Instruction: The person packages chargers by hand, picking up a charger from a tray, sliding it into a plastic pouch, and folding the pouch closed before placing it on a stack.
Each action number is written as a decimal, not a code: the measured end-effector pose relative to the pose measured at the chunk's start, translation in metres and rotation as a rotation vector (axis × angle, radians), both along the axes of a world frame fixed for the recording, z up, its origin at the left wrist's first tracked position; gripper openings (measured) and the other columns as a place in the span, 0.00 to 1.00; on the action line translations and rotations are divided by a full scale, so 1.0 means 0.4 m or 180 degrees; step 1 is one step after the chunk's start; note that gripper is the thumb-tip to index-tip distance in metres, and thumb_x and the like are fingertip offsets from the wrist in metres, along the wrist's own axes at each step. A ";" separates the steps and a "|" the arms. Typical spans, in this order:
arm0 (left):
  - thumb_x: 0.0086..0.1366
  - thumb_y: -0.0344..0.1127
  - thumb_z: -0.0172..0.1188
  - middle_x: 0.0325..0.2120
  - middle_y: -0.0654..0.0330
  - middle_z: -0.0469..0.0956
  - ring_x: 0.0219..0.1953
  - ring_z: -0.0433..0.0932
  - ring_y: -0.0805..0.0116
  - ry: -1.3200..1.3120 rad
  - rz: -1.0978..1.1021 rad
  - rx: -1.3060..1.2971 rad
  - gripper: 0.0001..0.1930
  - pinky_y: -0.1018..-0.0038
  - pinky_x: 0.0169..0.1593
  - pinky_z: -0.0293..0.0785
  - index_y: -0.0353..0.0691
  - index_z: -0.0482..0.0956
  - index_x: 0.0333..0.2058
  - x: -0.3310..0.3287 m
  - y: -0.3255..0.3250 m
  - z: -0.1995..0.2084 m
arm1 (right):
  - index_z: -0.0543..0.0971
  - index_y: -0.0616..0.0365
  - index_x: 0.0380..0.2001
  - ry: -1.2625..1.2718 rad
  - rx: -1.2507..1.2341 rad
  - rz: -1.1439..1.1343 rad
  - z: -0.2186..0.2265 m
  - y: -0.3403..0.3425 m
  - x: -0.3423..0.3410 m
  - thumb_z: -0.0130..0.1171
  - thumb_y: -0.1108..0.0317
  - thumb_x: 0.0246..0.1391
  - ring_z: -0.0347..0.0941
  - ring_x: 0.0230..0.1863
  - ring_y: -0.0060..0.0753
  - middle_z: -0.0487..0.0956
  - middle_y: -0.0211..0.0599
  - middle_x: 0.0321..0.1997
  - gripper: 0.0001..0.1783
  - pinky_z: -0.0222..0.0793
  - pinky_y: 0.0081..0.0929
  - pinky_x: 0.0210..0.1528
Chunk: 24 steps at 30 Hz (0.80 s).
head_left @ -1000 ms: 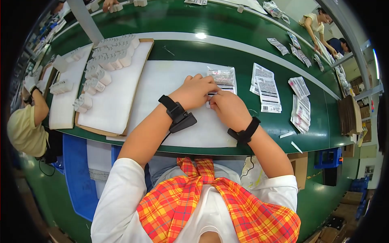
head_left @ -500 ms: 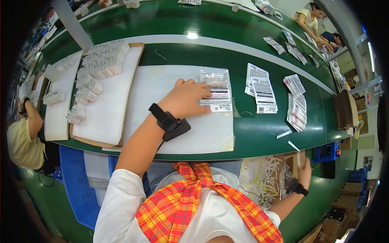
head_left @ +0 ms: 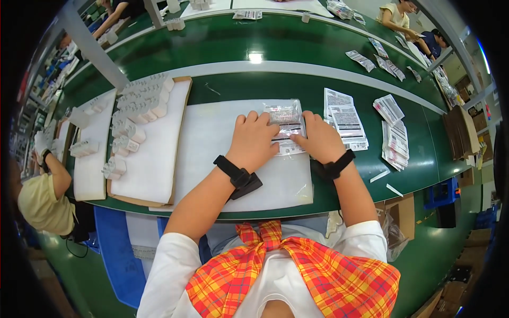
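A flat clear plastic bag with a printed card inside [head_left: 285, 114] lies on the white foam sheet [head_left: 204, 159] in front of me. My left hand [head_left: 253, 139] rests on the left side of the bag, fingers forward and thumb apart. At its right edge lies my right hand [head_left: 322, 139], fingers stretched forward and thumb on the lower part of the bag. Both palms face down, and they partly cover the bag. Just right of my right hand are loose printed sheets [head_left: 347, 124]; farther right, a pile of folded printed leaflets [head_left: 395, 143].
White plug adapters [head_left: 140, 106] stand in rows on a foam-lined cardboard tray [head_left: 143, 180] at left. Two pale strips [head_left: 379, 176] lie near the table's right front edge. Below are a blue bin [head_left: 119, 254] and a cardboard box [head_left: 405, 212]. Co-workers sit left and beyond.
My right hand has come up from beside the box below the table's right edge, where a pale strip was near it, onto the bag. My left hand stays on the bag. The view has shifted slightly.
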<state>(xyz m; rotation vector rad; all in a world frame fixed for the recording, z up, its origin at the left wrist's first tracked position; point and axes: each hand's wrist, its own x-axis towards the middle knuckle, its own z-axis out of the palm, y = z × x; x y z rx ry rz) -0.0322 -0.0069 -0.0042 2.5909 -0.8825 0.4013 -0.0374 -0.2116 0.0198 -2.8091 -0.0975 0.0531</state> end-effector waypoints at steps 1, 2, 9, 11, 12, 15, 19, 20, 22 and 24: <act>0.50 0.33 0.63 0.32 0.61 0.75 0.39 0.72 0.59 0.0036 0.0128 -0.0058 0.08 0.64 0.50 0.60 0.46 0.82 0.32 0.000 0.006 -0.002 | 0.68 0.59 0.59 0.0245 -0.0038 0.0209 0.006 -0.026 0.022 0.63 0.65 0.51 0.74 0.49 0.57 0.76 0.54 0.50 0.31 0.71 0.43 0.49; 0.51 0.33 0.63 0.30 0.61 0.74 0.38 0.72 0.58 0.0076 0.0256 -0.0129 0.07 0.64 0.51 0.60 0.46 0.81 0.31 0.005 0.013 -0.004 | 0.68 0.59 0.59 0.0495 -0.0089 0.0416 0.014 -0.050 0.040 0.64 0.65 0.50 0.74 0.48 0.57 0.76 0.54 0.51 0.33 0.71 0.43 0.49; 0.52 0.35 0.60 0.26 0.57 0.76 0.32 0.76 0.56 0.0679 0.0669 -0.0023 0.06 0.62 0.40 0.67 0.42 0.81 0.27 0.088 0.056 -0.039 | 0.69 0.58 0.58 -0.0263 0.0209 0.1322 0.002 0.015 0.142 0.69 0.64 0.43 0.76 0.46 0.52 0.78 0.53 0.48 0.37 0.72 0.40 0.49; 0.53 0.36 0.59 0.25 0.56 0.76 0.30 0.76 0.54 0.0866 0.0692 -0.0076 0.06 0.61 0.37 0.69 0.41 0.80 0.26 0.118 0.072 -0.050 | 0.69 0.58 0.58 -0.0297 -0.0020 0.1566 0.024 0.042 0.205 0.69 0.63 0.42 0.77 0.46 0.51 0.79 0.52 0.47 0.37 0.72 0.38 0.49; 0.54 0.35 0.58 0.25 0.56 0.76 0.29 0.76 0.53 0.0894 0.0729 -0.0389 0.06 0.61 0.36 0.70 0.41 0.80 0.26 0.131 0.082 -0.055 | 0.70 0.59 0.57 0.0344 -0.0065 0.1666 0.049 0.042 0.263 0.69 0.62 0.43 0.76 0.47 0.49 0.79 0.52 0.47 0.37 0.72 0.36 0.51; 0.55 0.35 0.56 0.26 0.56 0.77 0.27 0.76 0.52 0.0930 0.0851 -0.0989 0.06 0.61 0.32 0.71 0.40 0.79 0.26 0.146 0.106 -0.053 | 0.76 0.61 0.51 0.0152 0.0307 0.1281 0.076 0.014 0.431 0.71 0.55 0.41 0.77 0.46 0.48 0.80 0.51 0.45 0.34 0.73 0.35 0.48; 0.56 0.35 0.56 0.26 0.57 0.76 0.28 0.76 0.53 0.0890 0.0730 -0.0993 0.06 0.63 0.32 0.72 0.41 0.78 0.25 0.153 0.079 -0.046 | 0.76 0.60 0.50 -0.0940 0.0701 0.0449 0.076 -0.112 0.530 0.70 0.56 0.44 0.77 0.47 0.48 0.81 0.50 0.44 0.31 0.73 0.37 0.49; 0.56 0.35 0.56 0.26 0.57 0.77 0.28 0.76 0.53 0.0934 0.0698 -0.1038 0.06 0.63 0.32 0.72 0.41 0.78 0.25 0.154 0.081 -0.045 | 0.77 0.60 0.49 -0.1354 0.0378 0.0348 0.078 -0.151 0.522 0.69 0.58 0.44 0.77 0.46 0.47 0.81 0.48 0.43 0.29 0.73 0.38 0.49; 0.57 0.36 0.56 0.26 0.57 0.77 0.28 0.76 0.53 0.1040 0.0727 -0.1124 0.07 0.62 0.32 0.72 0.41 0.77 0.25 0.148 0.102 -0.052 | 0.77 0.59 0.45 -0.0574 -0.0012 0.1159 0.115 -0.218 0.442 0.68 0.65 0.44 0.77 0.46 0.49 0.81 0.47 0.43 0.23 0.72 0.40 0.49; 0.57 0.36 0.56 0.26 0.57 0.77 0.28 0.76 0.53 0.1033 0.0759 -0.1057 0.07 0.62 0.32 0.72 0.41 0.77 0.25 0.148 0.102 -0.048 | 0.78 0.59 0.39 0.0722 -0.0905 0.0780 0.139 -0.253 0.312 0.67 0.70 0.43 0.76 0.45 0.50 0.80 0.46 0.42 0.17 0.72 0.40 0.47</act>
